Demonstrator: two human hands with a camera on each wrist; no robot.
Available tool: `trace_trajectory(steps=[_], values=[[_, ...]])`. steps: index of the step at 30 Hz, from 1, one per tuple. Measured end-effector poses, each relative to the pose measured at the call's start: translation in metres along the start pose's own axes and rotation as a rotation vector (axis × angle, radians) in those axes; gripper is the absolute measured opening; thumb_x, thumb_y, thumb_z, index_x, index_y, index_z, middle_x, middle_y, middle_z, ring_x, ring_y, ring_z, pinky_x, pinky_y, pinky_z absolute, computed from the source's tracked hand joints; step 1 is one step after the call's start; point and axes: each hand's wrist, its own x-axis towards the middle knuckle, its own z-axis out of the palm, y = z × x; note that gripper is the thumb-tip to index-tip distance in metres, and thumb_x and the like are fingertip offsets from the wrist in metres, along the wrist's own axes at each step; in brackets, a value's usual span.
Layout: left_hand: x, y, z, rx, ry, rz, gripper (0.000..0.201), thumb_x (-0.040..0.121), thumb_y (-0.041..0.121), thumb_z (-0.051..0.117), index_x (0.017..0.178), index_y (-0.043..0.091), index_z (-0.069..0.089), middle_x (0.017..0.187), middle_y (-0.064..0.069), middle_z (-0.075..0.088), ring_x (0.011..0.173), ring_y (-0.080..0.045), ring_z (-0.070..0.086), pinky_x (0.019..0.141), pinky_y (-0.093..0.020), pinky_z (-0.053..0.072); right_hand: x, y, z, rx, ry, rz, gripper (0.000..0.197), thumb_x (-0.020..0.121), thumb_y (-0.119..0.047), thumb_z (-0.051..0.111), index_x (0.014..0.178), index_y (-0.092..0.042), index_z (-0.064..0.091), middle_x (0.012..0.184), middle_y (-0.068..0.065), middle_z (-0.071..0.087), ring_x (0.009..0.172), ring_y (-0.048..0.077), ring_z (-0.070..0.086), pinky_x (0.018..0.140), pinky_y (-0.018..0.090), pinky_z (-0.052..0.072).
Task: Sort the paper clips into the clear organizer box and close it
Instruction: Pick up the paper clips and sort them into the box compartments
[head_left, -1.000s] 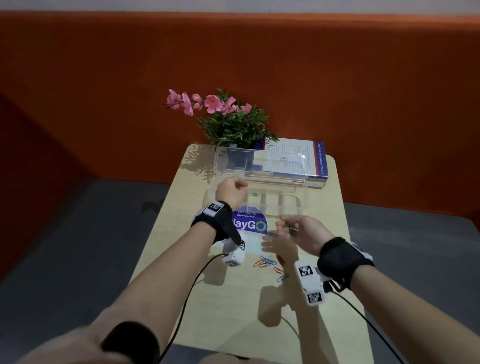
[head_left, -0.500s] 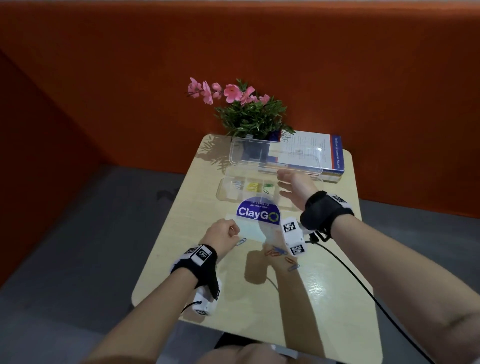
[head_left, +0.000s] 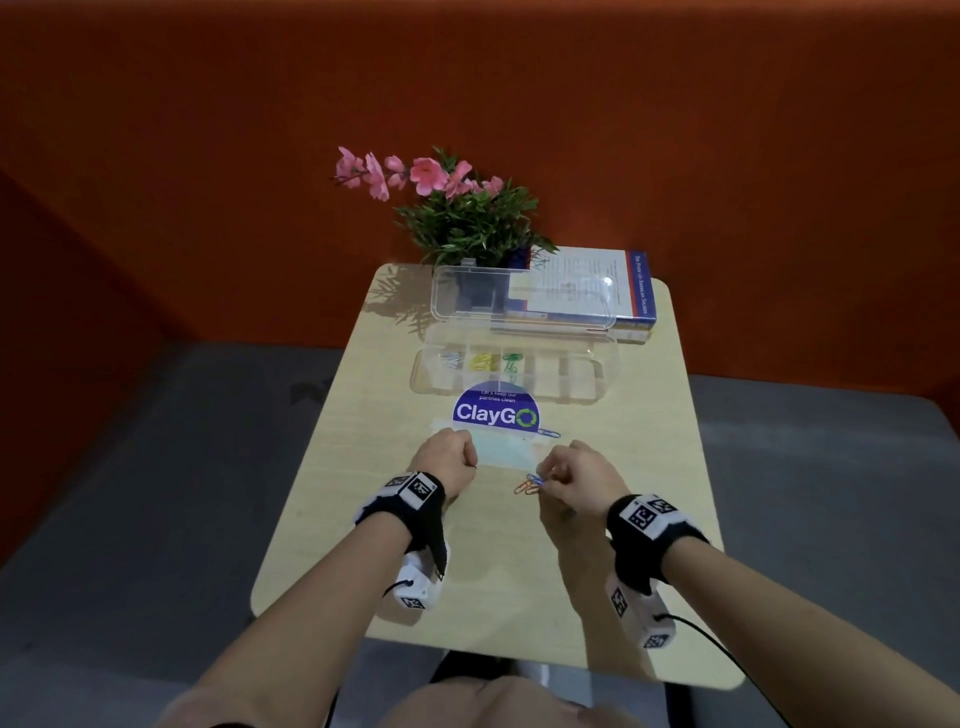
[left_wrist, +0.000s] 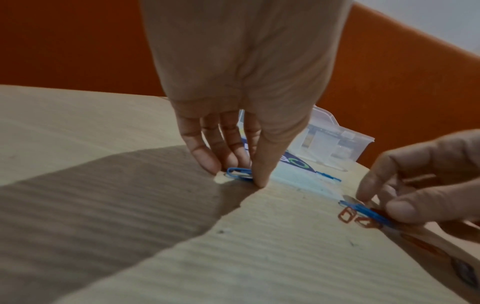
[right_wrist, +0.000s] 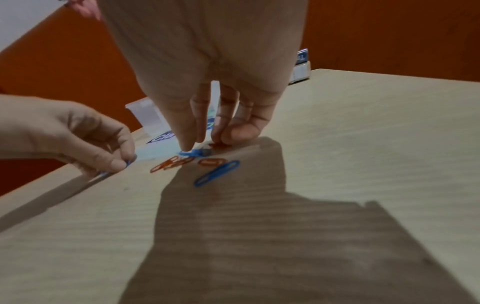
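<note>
- the clear organizer box (head_left: 514, 364) lies open at the far side of the counter (head_left: 332, 519), straight ahead of both hands and well apart from them, long axis running left to right
- left hand (head_left: 444, 460) sits knuckles up, fingertips pinching a blue paper clip (left_wrist: 239, 173) against the counter
- right hand (head_left: 579, 475), level with it, curls down and pinches another blue clip (right_wrist: 193, 153) among the loose orange clips (right_wrist: 171, 163)

Box (head_left: 514, 366) lies open mid-desk (head_left: 322, 519), clips (head_left: 480, 360) in its left compartments. Plant (head_left: 467, 218) and book (head_left: 597, 286) behind it. Loose clips (head_left: 527, 486) in front, between both hands.
</note>
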Motion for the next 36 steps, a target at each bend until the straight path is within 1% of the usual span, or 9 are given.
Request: trace_trajectory(steps=[3, 8, 11, 16, 21, 25, 28, 32, 36], values=[[-0.002, -0.001, 0.001, 0.025, 0.003, 0.03, 0.016, 0.08, 0.004, 0.058, 0.076, 0.02, 0.056, 0.1, -0.006, 0.067, 0.095, -0.025, 0.063, 0.076, -0.028, 0.045, 0.004, -0.01, 0.005, -0.088, -0.027, -0.006, 0.007, 0.081, -0.019, 0.06, 0.078, -0.023, 0.057, 0.093, 0.001, 0.04, 0.103, 0.03, 0.055, 0.089, 0.038, 0.047], [-0.008, 0.001, 0.001, 0.029, -0.004, 0.057, 0.019, 0.085, 0.005, 0.054, 0.1, 0.014, 0.06, 0.104, -0.005, 0.067, 0.098, -0.025, 0.062, 0.081, -0.032, 0.047, 0.01, -0.019, -0.003, -0.162, -0.144, -0.003, 0.021, 0.085, -0.014, 0.053, 0.099, -0.013, 0.068, 0.106, 0.008, 0.042, 0.105, 0.03, 0.053, 0.084, 0.034, 0.052], [-0.006, 0.006, -0.001, -0.037, 0.022, 0.078, 0.019, 0.085, 0.002, 0.052, 0.098, 0.012, 0.061, 0.101, -0.008, 0.066, 0.092, -0.025, 0.062, 0.081, -0.034, 0.049, 0.01, -0.017, -0.008, -0.118, -0.097, -0.012, 0.015, 0.083, -0.013, 0.056, 0.092, -0.009, 0.068, 0.105, 0.008, 0.056, 0.102, 0.029, 0.058, 0.077, 0.026, 0.046], [0.006, 0.025, -0.001, -0.099, 0.052, 0.126, 0.019, 0.086, -0.002, 0.052, 0.096, 0.012, 0.061, 0.087, 0.0, 0.055, 0.08, -0.019, 0.054, 0.072, -0.029, 0.045, 0.008, 0.0, -0.016, 0.305, 0.089, 0.178, 0.024, 0.071, -0.015, 0.072, 0.059, -0.02, 0.052, 0.07, -0.002, 0.059, 0.071, 0.019, 0.055, 0.054, 0.021, 0.04], [0.021, 0.056, 0.007, -0.009, -0.018, 0.259, 0.025, 0.09, -0.003, 0.051, 0.11, 0.008, 0.062, 0.115, -0.008, 0.058, 0.109, -0.024, 0.056, 0.091, -0.03, 0.046, -0.004, 0.017, -0.022, 0.847, 0.108, 0.243, 0.027, 0.081, 0.009, 0.058, 0.105, -0.005, 0.059, 0.064, 0.008, 0.055, 0.057, 0.022, 0.053, 0.053, 0.021, 0.049], [0.031, 0.075, 0.017, 0.092, -0.066, 0.352, 0.034, 0.091, -0.003, 0.053, 0.121, 0.011, 0.061, 0.125, -0.007, 0.058, 0.117, -0.026, 0.054, 0.1, -0.036, 0.046, -0.013, 0.023, -0.024, 1.193, 0.067, 0.33, 0.014, 0.085, 0.008, 0.047, 0.085, -0.001, 0.058, 0.08, 0.021, 0.061, 0.058, 0.025, 0.05, 0.048, 0.026, 0.048], [0.036, 0.086, 0.022, 0.164, -0.098, 0.377, 0.038, 0.09, -0.007, 0.054, 0.122, 0.012, 0.06, 0.128, -0.007, 0.056, 0.118, -0.027, 0.054, 0.099, -0.04, 0.048, -0.015, 0.032, -0.024, 1.001, 0.089, 0.342, 0.016, 0.083, -0.004, 0.053, 0.068, -0.009, 0.055, 0.068, 0.012, 0.054, 0.056, 0.021, 0.046, 0.048, 0.025, 0.035], [0.04, 0.092, 0.023, 0.249, -0.125, 0.349, 0.031, 0.088, -0.01, 0.052, 0.112, 0.009, 0.06, 0.124, -0.01, 0.056, 0.113, -0.031, 0.055, 0.094, -0.043, 0.05, -0.02, 0.033, -0.013, 0.419, -0.097, 0.139, 0.014, 0.073, -0.009, 0.066, 0.07, -0.021, 0.06, 0.083, 0.006, 0.071, 0.075, 0.02, 0.062, 0.057, 0.016, 0.044], [0.041, 0.09, 0.023, 0.276, -0.124, 0.323, 0.025, 0.087, -0.01, 0.052, 0.105, 0.006, 0.06, 0.119, -0.013, 0.058, 0.106, -0.032, 0.058, 0.089, -0.041, 0.052, -0.022, 0.029, -0.002, 0.076, -0.098, 0.041, 0.03, 0.072, -0.013, 0.064, 0.063, -0.035, 0.046, 0.066, -0.014, 0.053, 0.075, 0.017, 0.054, 0.057, 0.012, 0.037]])
